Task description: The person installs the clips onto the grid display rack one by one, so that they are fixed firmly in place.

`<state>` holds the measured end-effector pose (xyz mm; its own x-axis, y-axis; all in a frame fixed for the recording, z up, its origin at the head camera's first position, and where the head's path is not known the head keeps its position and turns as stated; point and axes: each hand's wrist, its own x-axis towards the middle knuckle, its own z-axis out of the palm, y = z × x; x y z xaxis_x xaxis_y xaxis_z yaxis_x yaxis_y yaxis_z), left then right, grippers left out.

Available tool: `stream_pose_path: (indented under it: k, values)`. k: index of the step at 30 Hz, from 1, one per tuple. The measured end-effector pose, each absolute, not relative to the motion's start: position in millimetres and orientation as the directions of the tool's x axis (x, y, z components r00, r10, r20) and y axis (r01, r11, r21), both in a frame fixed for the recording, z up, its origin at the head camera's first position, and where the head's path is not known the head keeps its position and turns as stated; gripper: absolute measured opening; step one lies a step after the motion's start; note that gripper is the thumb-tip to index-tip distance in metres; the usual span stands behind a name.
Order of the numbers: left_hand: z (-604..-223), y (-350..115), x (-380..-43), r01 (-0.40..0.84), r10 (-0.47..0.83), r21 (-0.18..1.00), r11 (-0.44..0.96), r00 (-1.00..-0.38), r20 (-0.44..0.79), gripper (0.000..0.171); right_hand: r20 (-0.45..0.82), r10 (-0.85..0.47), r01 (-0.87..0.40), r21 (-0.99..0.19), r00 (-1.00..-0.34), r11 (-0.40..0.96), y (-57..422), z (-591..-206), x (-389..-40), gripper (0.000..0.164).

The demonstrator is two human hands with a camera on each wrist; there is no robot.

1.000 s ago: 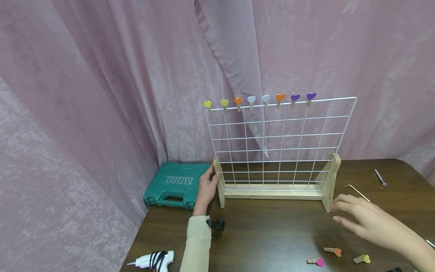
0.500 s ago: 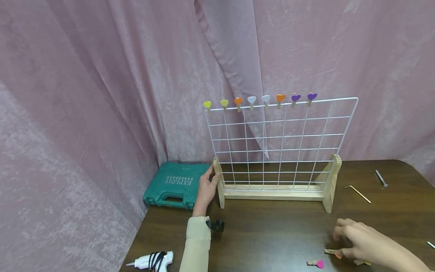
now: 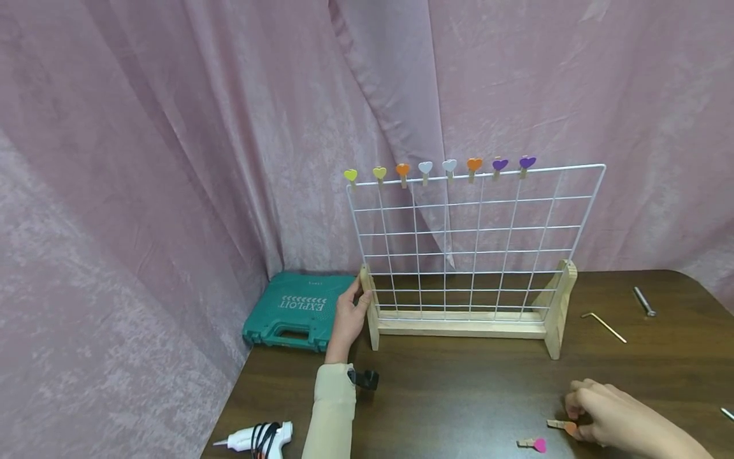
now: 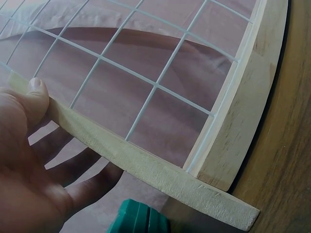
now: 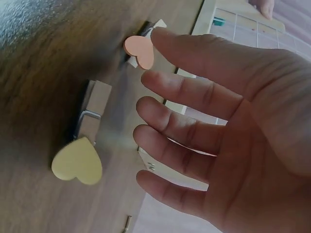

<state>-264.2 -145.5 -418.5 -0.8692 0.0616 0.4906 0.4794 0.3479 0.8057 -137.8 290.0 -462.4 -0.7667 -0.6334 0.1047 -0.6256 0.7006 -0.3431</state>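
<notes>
My left hand (image 3: 348, 319) grips the left wooden upright (image 4: 116, 150) of a white wire grid rack, thumb in front and fingers behind. Colourful heart clothespins line the rack's top bar, among them a purple clothespin (image 3: 527, 163) furthest right. Over the table at lower right, my right hand (image 3: 613, 417) hovers with loosely bent fingers. Its thumb tip is beside an orange heart clothespin (image 3: 569, 428), seen also in the right wrist view (image 5: 141, 51). A yellow heart clothespin (image 5: 80, 160) lies near the fingertips; the hand hides it in the head view. A pink heart clothespin (image 3: 538, 444) lies left of them.
A green tool case (image 3: 301, 306) lies left of the rack. At front left is a white glue gun (image 3: 258, 440) with its cord wrapped. An L-shaped hex key (image 3: 606, 327) and a bolt (image 3: 645, 301) lie right of the rack. A pink curtain (image 3: 172, 159) hangs behind.
My right hand has left the rack's right foot and come down toward the front, over the yellow clothespin and beside the orange one. My left hand stays on the rack.
</notes>
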Motion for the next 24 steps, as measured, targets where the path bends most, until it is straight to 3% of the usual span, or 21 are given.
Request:
stream_pose_path:
  k: [3,10,24]
  values:
    - [-418,-145,-264,0.480,0.064,0.801,0.358,-0.868,0.492,0.047,0.116,-0.635,-0.630,-0.349,-0.763,0.693,289,-466,-138,0.030]
    - [-418,-146,-265,0.484,0.058,0.793,0.370,-0.864,0.500,0.046,0.300,-0.672,-0.736,-0.240,-0.677,0.633,287,-474,-140,0.039]
    - [-419,-146,-265,0.486,0.052,0.798,0.356,-0.863,0.502,0.047,0.229,-0.634,-0.673,-0.311,-0.739,0.671,285,-475,-138,0.037]
